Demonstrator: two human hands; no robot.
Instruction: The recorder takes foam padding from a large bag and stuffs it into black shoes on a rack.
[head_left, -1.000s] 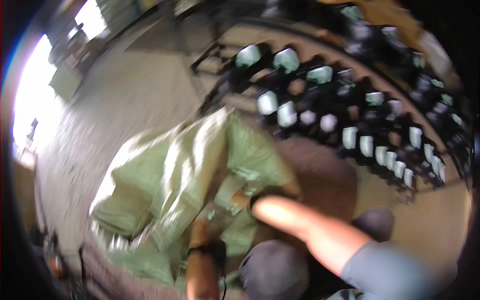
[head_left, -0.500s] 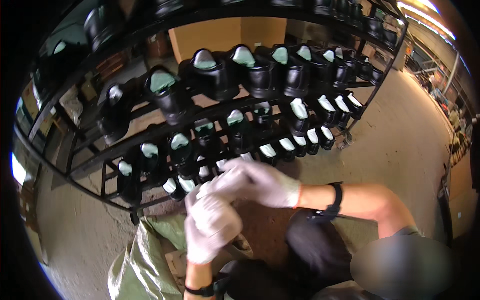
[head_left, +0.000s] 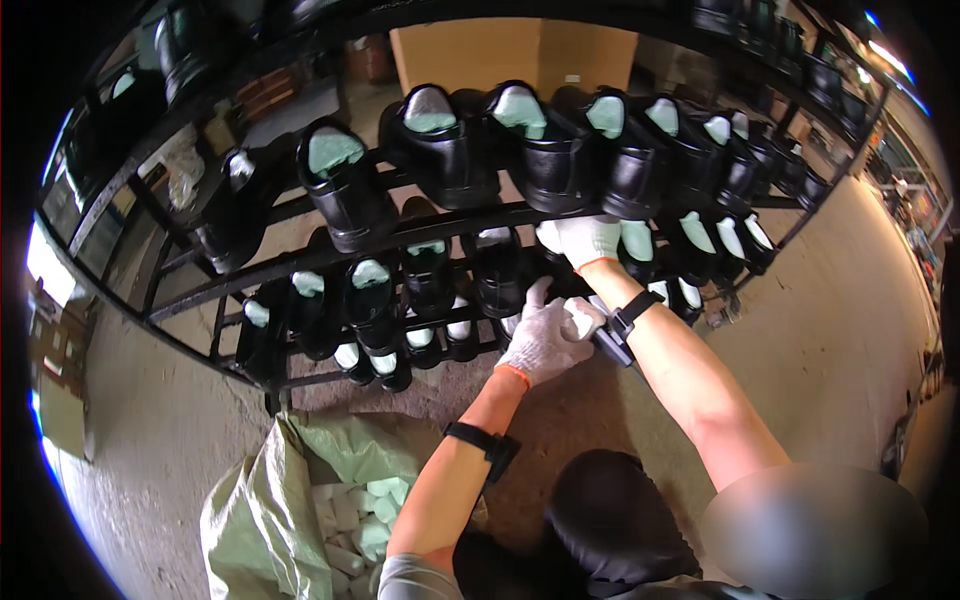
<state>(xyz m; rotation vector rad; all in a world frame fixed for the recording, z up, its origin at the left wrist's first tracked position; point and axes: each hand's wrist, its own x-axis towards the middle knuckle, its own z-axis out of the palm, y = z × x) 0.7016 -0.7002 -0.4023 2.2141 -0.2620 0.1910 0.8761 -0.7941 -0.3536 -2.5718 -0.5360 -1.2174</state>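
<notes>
My left hand [head_left: 540,345], in a white knit glove, is closed around white stuffing pieces [head_left: 580,318] in front of the rack's lower tiers. Its thumb points up toward the shoes. My right hand [head_left: 584,242], gloved too, reaches in under the bar of the upper shoe row, beside a black shoe [head_left: 637,245] with pale stuffing in its opening. The right fingers are partly hidden among the dark shoes, so their grip does not show. Left of my left hand stands another black shoe [head_left: 498,278] on the same tier.
A black metal rack [head_left: 300,262] carries several tiers of black shoes, many with white or pale green stuffing. Below it, left of my knees, an open woven sack [head_left: 265,510] holds white foam-like pieces [head_left: 365,515]. A cardboard box [head_left: 515,58] stands behind the rack.
My hands, together above the sack half a second ago, have parted. Both moved right and forward to the rack, the right one going farther in. The sack's contents now show.
</notes>
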